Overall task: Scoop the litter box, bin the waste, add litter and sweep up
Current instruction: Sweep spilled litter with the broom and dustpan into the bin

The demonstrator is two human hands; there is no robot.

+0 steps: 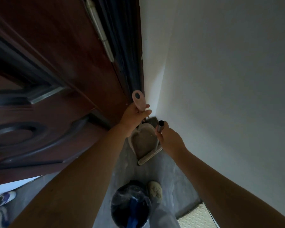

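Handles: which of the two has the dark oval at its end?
The pink flat handle in the left hand; the right hand holds a round metal tube, black-capped.

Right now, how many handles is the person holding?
2: a pink handle in the left hand, near the door; a metal handle in the right hand, above the dustpan. None seems hidden.

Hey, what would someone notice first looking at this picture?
Two hands meet in the corner between brown door and white wall: the left hand grips a pink handle, the right hand a metal handle, above a beige dustpan. A bag-lined bin stands lower down, beside a foot.
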